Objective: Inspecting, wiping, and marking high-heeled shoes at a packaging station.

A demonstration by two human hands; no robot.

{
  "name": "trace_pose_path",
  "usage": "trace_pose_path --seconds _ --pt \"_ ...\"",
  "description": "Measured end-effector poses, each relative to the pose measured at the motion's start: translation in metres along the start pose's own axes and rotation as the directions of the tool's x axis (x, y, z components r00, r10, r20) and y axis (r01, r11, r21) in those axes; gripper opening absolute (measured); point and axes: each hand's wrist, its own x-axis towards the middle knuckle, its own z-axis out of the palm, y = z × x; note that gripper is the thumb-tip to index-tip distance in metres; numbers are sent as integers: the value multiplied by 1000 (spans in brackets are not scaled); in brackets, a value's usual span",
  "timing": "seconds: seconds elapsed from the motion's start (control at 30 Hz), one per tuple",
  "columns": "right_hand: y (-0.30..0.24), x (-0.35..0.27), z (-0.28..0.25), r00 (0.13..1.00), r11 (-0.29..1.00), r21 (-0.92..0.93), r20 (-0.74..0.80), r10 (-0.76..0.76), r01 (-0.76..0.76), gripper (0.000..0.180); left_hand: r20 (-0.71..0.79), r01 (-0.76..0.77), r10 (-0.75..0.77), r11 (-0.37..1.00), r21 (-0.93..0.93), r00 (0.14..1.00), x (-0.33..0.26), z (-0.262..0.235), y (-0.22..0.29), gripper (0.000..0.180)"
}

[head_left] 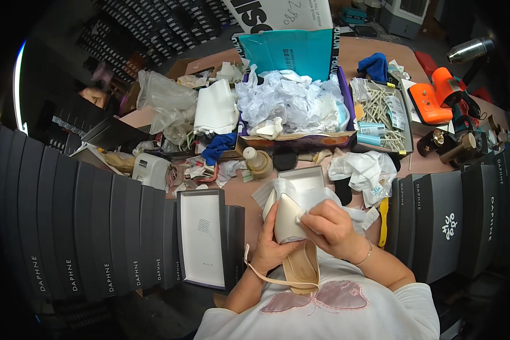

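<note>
Shoe (289, 220) sits between hands (330, 224); purple-sided box (346, 95) holds crumpled tissue (294, 102).

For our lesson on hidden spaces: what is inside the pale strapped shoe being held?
Inside the pale shoe, a beige insole shows toward the back; the upper covers the front inside, which cannot be seen.

White short-sleeved top (238, 326), large mauve butterfly (339, 296) on front, thin bracelet (369, 253) on right wrist (358, 248)

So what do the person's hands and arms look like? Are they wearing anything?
The left hand and right hand wear no gloves. A thin bracelet circles the right wrist; none shows on the left. The white sleeves are short, leaving the forearms bare.
</note>
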Motion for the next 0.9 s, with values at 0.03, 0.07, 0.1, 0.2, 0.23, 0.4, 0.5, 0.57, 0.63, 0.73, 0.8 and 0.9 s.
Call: trace_pose_path --seconds 0.03,0.07,0.1,0.2,0.23,0.4,0.5,0.57,0.63,0.73,0.8,0.9 --pt "-5 -8 -3 999 999 24 37 29 -30 32 2 -5 5 1000 -19 1000 0 1 1 99" --pt "-3 -7 -3 999 1000 14 29 12 -13 32 4 -10 10 999 -39 1000 1 2 3 99" --pt "-1 -3 -2 1000 1000 4 21 -4 4 32 8 -15 15 998 -59 1000 2 3 4 99" --pt "-1 14 -1 1000 999 -34 -17 -15 14 30 38 42 -38 993 -110 999 1 8 2 99" --pt "1 18 2 1000 1000 -25 -25 -18 17 30 38 39 -35 995 -95 999 5 6 6 99" --pt "-1 -8 1 1000 1000 3 -1 -20 20 28 16 28 -27 997 -78 999 1 0 2 99" --pt "6 26 4 997 997 -47 -34 -70 68 28 35 80 -76 984 -157 997 -1 7 -3 100" --pt "8 29 7 999 997 -62 -2 -51 51 31 36 52 -48 993 -108 998 -1 4 -2 100" --pt "3 6 7 1000 1000 -2 22 -12 12 30 20 36 -35 999 -41 999 -1 -2 -3 100" --pt "4 2 7 999 999 27 35 -22 21 29 -5 45 -46 995 -93 999 1 0 -2 100" --pt "9 25 8 998 998 -8 -8 -59 59 28 2 56 -56 991 -121 998 2 4 -4 99" --pt "10 19 13 1000 999 17 -10 -30 30 29 9 55 -55 994 -96 998 0 -1 -6 100"
